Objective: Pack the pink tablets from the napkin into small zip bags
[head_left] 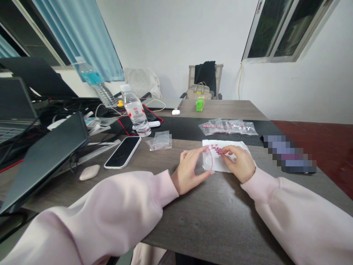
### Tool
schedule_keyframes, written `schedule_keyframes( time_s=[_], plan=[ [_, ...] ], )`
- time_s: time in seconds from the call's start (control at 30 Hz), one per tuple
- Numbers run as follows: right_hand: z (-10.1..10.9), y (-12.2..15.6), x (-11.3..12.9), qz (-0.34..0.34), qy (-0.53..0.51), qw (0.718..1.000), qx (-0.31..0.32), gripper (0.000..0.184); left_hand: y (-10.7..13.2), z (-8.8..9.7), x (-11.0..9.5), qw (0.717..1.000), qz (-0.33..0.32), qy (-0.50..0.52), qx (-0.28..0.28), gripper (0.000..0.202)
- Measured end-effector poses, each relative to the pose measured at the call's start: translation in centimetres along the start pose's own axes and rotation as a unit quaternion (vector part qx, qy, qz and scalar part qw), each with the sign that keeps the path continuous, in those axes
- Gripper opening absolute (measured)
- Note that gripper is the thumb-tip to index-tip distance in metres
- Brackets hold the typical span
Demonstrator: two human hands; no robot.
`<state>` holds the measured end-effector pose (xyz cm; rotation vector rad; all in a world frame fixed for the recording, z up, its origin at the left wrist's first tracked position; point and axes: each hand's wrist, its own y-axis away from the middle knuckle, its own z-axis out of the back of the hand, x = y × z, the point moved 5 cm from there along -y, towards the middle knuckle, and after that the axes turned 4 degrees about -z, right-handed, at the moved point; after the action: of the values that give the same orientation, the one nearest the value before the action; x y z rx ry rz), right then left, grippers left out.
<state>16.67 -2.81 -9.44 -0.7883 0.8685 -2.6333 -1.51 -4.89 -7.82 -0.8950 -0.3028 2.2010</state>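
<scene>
My left hand [191,167] holds a small clear zip bag [207,160] by its edges, thumb and fingers apart, so its red-lined mouth bows open toward the right. The bag lies over the left part of a white paper sheet [239,166]. On the sheet is a loose cluster of small pink pill-like pieces [216,149]. At the right side of that cluster, my right hand [239,162] has its thumb and fingertips pinched together, touching the pieces. Whatever sits between those fingertips is too small to make out.
Filled clear bags [228,127] lie behind the paper, and flat bags [160,140] to the left. Further left are a phone [122,152], a pale mouse-shaped object [89,172], a water bottle [135,112] and laptops. A blurred-out phone-like object [288,154] lies right; a green box [200,104] stands behind.
</scene>
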Motion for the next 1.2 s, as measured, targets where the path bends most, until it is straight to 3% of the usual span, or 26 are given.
schedule_keyframes(
  time_s=[0.17, 0.33, 0.53, 0.7, 0.83, 1.03, 1.2],
  plan=[
    [2.2, 0.0, 3.7, 0.161, -0.112, 0.979, -0.054, 0.010, 0.2, -0.3, 0.2, 1.000, -0.012, -0.003, 0.008, 0.067],
    [2.8, 0.6, 5.9, 0.254, -0.141, 0.957, -0.022, 0.012, 0.2, -0.6, 0.3, 1.000, -0.013, -0.002, 0.023, 0.065],
    [1.6, 0.2, 3.1, 0.145, -0.095, 0.984, -0.032, 0.014, 0.2, -0.3, 0.1, 1.000, -0.011, 0.002, 0.019, 0.064],
    [-0.9, 0.1, -0.1, 0.061, 0.010, 0.997, 0.053, 0.015, 0.2, -0.3, 0.2, 1.000, -0.005, 0.001, 0.017, 0.064],
    [-1.5, 0.4, -1.3, 0.024, 0.022, 0.997, 0.066, 0.012, 0.2, -0.3, 0.2, 1.000, -0.007, 0.004, 0.017, 0.064],
    [-1.2, 0.2, -1.0, 0.030, -0.011, 0.998, 0.047, 0.007, 0.2, -0.2, 0.2, 1.000, -0.008, 0.003, 0.014, 0.064],
    [1.1, -0.2, 2.2, 0.123, -0.105, 0.987, -0.015, 0.006, 0.2, -0.2, 0.1, 1.000, -0.016, 0.001, 0.007, 0.063]
  ],
)
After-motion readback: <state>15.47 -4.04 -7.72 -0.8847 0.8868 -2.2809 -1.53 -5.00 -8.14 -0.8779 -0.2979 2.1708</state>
